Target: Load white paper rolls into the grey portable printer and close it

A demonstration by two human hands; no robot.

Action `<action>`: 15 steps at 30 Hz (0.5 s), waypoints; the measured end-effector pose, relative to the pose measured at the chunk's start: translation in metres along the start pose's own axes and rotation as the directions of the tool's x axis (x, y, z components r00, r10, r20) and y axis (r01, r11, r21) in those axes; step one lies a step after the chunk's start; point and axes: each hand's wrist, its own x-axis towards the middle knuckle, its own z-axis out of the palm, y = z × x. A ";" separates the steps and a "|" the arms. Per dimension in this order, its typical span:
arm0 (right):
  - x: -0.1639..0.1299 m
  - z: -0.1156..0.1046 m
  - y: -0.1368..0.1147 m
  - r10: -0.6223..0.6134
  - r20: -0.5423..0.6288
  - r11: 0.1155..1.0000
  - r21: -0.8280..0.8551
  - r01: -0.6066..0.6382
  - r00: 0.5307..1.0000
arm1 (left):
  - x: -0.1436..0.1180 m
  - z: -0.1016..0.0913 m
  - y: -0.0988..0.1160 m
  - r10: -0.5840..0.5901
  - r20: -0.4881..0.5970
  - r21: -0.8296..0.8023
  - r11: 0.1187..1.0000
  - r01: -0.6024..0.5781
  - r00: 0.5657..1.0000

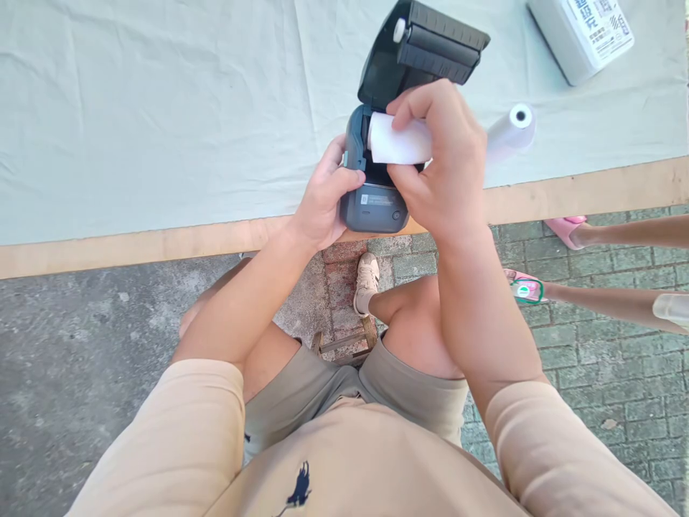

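Note:
A dark blue-grey receipt printer point(375, 213) is held near the table's front edge, its black lid point(377, 68) swung up and back. My left hand point(329, 190) grips the printer's left side, thumb on the rim of the paper bay. Between the thumb and fingers of my right hand point(444, 154) is a white paper roll point(395, 140), lying crosswise at the mouth of the open bay. How deep the roll sits is hidden by my fingers. Just right of my right hand, a second paper roll point(511, 131) rests on the cloth with its core hole showing.
A pale cloth point(161, 108) covers the table, with a bare wooden edge point(161, 240) along the front. A white box with a printed label point(586, 36) stands at the back right. Another person's legs point(603, 294) show at right, over the brick paving.

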 end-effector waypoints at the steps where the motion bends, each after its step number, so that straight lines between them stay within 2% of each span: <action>1: 0.001 0.001 0.001 0.001 -0.021 1.000 0.003 -0.001 1.000 | 0.001 -0.001 0.000 -0.003 -0.001 0.004 1.000 0.003 1.000; 5: 0.002 0.006 0.006 0.008 -0.077 1.000 0.014 -0.007 0.997 | 0.004 -0.006 0.000 -0.019 -0.015 0.001 1.000 0.019 1.000; 11: -0.002 0.007 0.012 0.038 0.054 0.993 0.108 -0.044 0.998 | 0.003 -0.004 0.002 -0.022 0.002 -0.059 0.998 0.022 1.000; 15: -0.006 0.005 0.013 -0.068 0.016 0.985 0.157 0.065 0.998 | 0.002 -0.001 0.006 -0.013 0.025 -0.077 0.997 0.015 1.000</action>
